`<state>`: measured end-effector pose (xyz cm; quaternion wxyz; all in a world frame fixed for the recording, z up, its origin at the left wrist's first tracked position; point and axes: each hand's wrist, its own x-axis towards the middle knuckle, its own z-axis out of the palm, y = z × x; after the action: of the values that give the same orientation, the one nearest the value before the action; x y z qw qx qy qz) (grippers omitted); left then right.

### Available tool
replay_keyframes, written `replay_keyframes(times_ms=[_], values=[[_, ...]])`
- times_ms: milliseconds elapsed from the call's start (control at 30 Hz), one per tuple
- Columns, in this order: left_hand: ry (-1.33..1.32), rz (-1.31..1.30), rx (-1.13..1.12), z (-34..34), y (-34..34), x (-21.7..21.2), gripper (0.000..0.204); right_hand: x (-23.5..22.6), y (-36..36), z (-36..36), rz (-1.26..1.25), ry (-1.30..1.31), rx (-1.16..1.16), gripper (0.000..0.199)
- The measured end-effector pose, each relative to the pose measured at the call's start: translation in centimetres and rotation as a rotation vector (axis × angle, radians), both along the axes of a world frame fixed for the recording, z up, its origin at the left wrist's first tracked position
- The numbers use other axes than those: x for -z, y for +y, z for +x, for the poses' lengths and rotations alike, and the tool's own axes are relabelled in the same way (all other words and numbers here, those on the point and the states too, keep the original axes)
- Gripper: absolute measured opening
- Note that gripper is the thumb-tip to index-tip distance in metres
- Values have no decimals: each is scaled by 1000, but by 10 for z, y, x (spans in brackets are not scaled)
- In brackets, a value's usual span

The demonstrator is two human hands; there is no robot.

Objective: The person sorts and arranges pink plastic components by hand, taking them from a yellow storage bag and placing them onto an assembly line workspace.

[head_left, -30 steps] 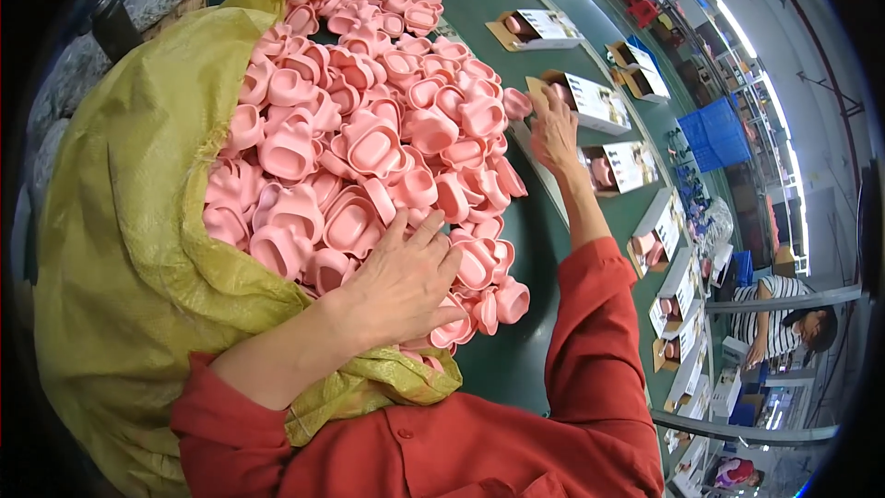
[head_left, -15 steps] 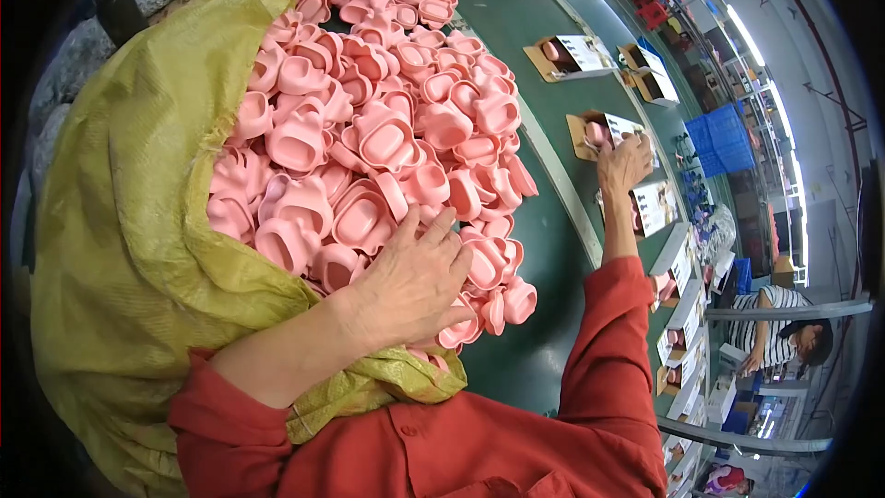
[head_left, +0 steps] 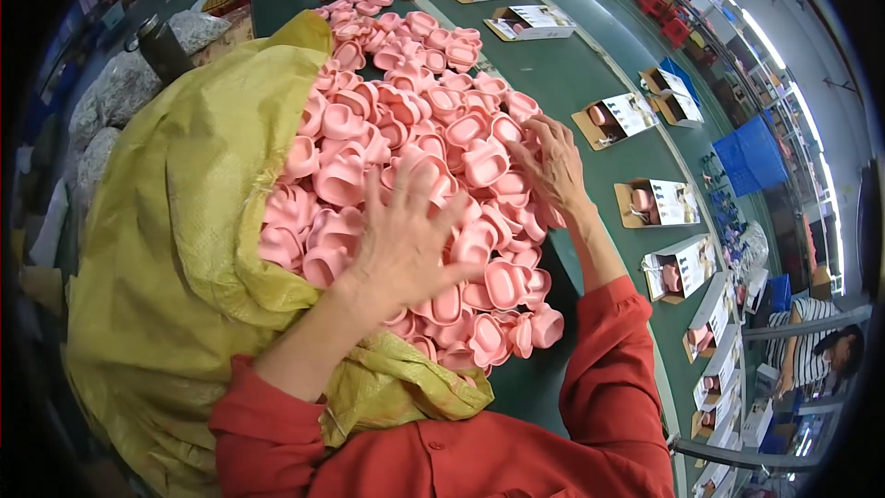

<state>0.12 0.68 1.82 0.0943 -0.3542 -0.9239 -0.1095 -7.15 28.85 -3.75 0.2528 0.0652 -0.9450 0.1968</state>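
1. Head view, many pink moulded cups (head_left: 433,175) heaped at the mouth of a yellow woven sack (head_left: 184,221) and spilling onto the green table (head_left: 572,83)
2. Left hand (head_left: 406,240) spread flat on the heap, fingers splayed, clasping nothing; right hand (head_left: 553,166) resting open on the far edge of the pile, whether closed on a cup cannot be told
3. Best handled, judging by the loose pile, by singling out one cup at the edge and steadying the rest with the flat palm
4. Open cardboard boxes (head_left: 659,203) in a row along the table's right side, some with a pink piece inside
5. Blue crates (head_left: 751,152) beyond; seated person in a striped shirt (head_left: 811,350) far right
6. Slumping sack edge and interlocked cups likely to hinder a clean pick
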Motion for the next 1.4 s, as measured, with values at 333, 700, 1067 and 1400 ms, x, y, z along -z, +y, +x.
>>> replay_keyframes(times_ms=[333, 700, 1067, 1400], values=[[-47, -41, 0, -18, 24, 27, 80, 48, 87, 46, -199, -10, 151, 52], [18, 18, 45, -16, 26, 39, 68, 59, 137, 130, -333, 76, 428, 59], [12, -21, 37, -13, 21, 34, 70, 44, 172, 135, -344, 208, 506, 36], [21, 12, 53, -12, 22, 32, 69, 75, 221, 142, 330, 223, 1118, 42]])
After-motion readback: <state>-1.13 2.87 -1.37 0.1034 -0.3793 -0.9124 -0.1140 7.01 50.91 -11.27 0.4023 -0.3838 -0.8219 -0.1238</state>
